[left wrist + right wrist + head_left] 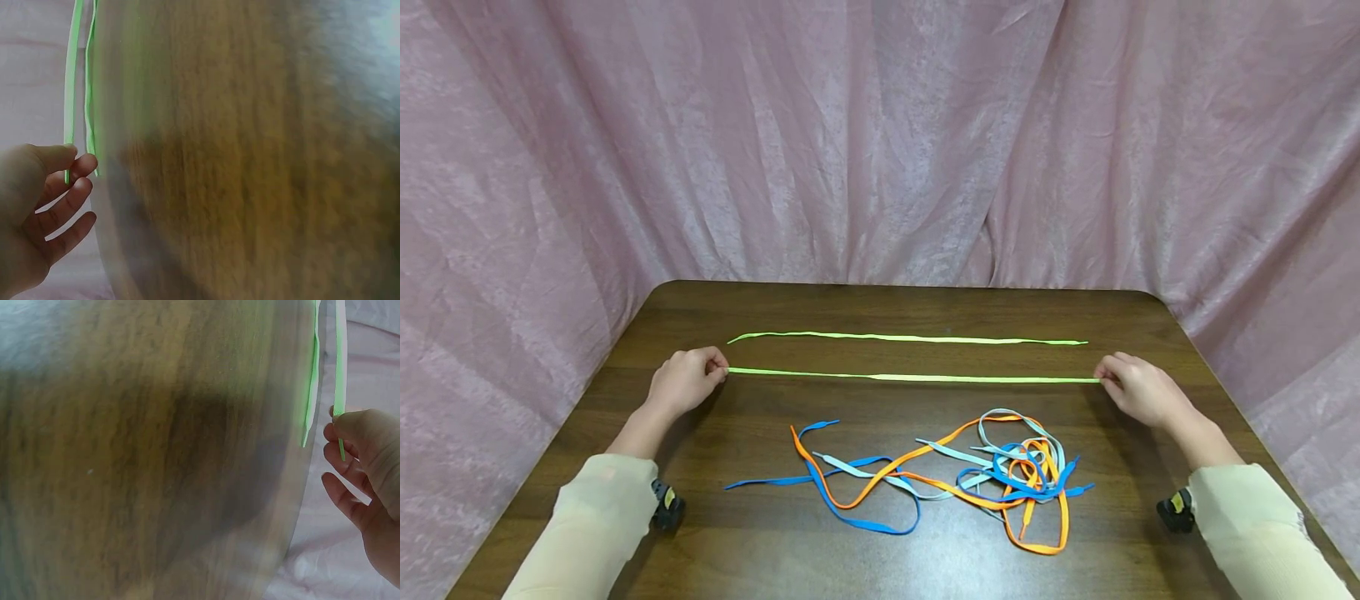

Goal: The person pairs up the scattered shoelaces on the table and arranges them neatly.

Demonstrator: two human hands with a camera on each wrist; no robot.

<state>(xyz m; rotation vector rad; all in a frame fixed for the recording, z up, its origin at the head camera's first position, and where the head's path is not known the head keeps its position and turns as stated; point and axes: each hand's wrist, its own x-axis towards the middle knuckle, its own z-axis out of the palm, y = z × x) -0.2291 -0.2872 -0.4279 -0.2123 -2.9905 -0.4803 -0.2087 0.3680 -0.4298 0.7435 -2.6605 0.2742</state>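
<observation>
A neon yellow-green shoelace (925, 378) is stretched straight between my two hands. My left hand (687, 380) pinches its left end between thumb and forefinger, the other fingers loosely bent in the left wrist view. The right end is pinched by my right hand (1141, 390), and a short tip (342, 449) pokes out past the thumb in the right wrist view. Beyond it, a second neon yellow-green shoelace (910, 338) lies nearly straight across the table, its left end bent slightly towards me.
Nearer me lies a loose tangle of orange (1066, 525), blue (880, 527) and pale blue (951, 452) shoelaces, bunched thickest at its right. The brown wooden table (760, 554) has rounded far corners. A pink curtain (850, 150) hangs behind it and along its sides.
</observation>
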